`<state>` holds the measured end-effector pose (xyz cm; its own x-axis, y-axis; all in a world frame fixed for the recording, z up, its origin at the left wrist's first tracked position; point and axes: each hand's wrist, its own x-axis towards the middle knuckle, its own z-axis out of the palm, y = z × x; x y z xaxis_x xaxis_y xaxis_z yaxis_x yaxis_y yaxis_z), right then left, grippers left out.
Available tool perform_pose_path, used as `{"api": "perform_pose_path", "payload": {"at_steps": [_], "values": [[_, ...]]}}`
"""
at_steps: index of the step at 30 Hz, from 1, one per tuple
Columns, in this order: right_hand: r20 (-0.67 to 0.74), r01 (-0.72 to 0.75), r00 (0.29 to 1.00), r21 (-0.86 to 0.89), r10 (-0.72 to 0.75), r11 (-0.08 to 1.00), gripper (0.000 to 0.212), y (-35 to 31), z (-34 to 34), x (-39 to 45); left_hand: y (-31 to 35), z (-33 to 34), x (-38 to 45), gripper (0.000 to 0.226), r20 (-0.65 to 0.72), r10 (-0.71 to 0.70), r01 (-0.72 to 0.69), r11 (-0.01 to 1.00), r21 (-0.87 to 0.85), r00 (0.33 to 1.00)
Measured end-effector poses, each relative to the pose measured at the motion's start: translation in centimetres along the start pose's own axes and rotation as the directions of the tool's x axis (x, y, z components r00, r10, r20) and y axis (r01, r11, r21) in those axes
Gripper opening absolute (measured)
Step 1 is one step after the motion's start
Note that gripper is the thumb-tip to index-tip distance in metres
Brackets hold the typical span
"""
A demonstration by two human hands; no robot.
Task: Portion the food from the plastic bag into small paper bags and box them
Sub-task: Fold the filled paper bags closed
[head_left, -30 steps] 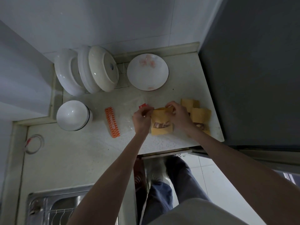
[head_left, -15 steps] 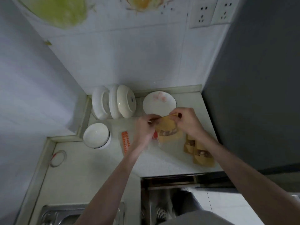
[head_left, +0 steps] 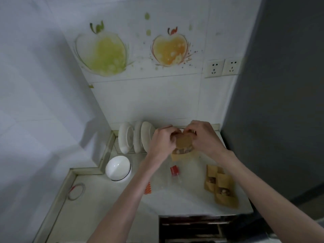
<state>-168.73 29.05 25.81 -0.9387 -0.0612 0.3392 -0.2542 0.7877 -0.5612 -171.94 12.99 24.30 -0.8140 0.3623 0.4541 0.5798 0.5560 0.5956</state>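
1. Head view looked down on a pale counter (head_left: 184, 200) set in a tiled corner, with both forearms reaching forward over it.
2. Left hand (head_left: 162, 140) and right hand (head_left: 204, 137) met above the far part of the counter, fingers curled, both pinching the top of one small paper bag (head_left: 184, 142).
3. That bag hung upright between the hands, raised off the counter; brownish food (head_left: 181, 151) showed through a window in its lower half.
4. Two more filled bags (head_left: 221, 186) lay flat on the counter's right side, overlapping each other, well apart from the held bag and near the dark cabinet (head_left: 280, 102).
5. Below the held bag, a clear plastic bag (head_left: 166, 179) lay on the counter; its outline was faint, and a small red tag (head_left: 174, 170) sat on it.
6. An orange patterned strip (head_left: 148, 188) peeked out just beside the left forearm, partly hidden by it.
7. White plates (head_left: 135, 141) stood on edge against the back wall, left of the hands; the left hand overlapped the nearest one in view.
8. A white bowl (head_left: 118, 168) sat near the plates, closer to the camera, and a thin ring (head_left: 76, 191) with a red mark lay further left on the counter.
9. On the wall (head_left: 140, 95) were a green fruit decal (head_left: 103, 53), an orange one (head_left: 170, 50) and two sockets (head_left: 222, 67).
10. A dark open gap (head_left: 192, 228) showed under the counter's near edge.
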Motion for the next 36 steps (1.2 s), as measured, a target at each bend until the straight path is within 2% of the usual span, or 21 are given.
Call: {"api": "perform_pose_path", "payload": {"at_steps": [5,11,18,24,28,36], "values": [[-0.035,-0.02,0.999,0.016,0.021,1.0,0.035,-0.2,-0.7,-0.4,1.3,-1.0,0.1,0.029,0.011,0.053,-0.053,0.998,0.021,0.999],[-0.022,-0.065,0.998,0.027,0.066,0.997,0.031,-0.6,-1.1,-1.1,2.3,-1.2,-0.3,0.027,0.029,0.022,-0.023,0.999,0.032,0.999],[-0.032,-0.037,0.999,0.046,0.038,0.998,0.031,-1.3,-0.9,-2.1,2.6,-1.3,-0.9,0.03,0.057,-0.007,0.004,0.999,0.05,0.998],[-0.086,-0.07,0.993,0.124,0.081,0.99,0.028,-0.8,-1.4,-2.3,2.5,-2.1,-1.2,0.011,0.017,-0.075,0.076,0.996,-0.051,0.997],[-0.067,-0.054,0.996,0.125,0.063,0.991,0.026,-0.5,-1.9,-2.7,2.5,-2.6,-1.9,0.004,0.021,-0.074,0.076,0.995,-0.068,0.997],[-0.02,-0.061,0.998,0.117,0.064,0.991,0.026,-0.5,-1.9,-3.8,2.7,-2.3,-3.1,0.009,0.091,-0.092,0.098,0.993,-0.07,0.992]]}}
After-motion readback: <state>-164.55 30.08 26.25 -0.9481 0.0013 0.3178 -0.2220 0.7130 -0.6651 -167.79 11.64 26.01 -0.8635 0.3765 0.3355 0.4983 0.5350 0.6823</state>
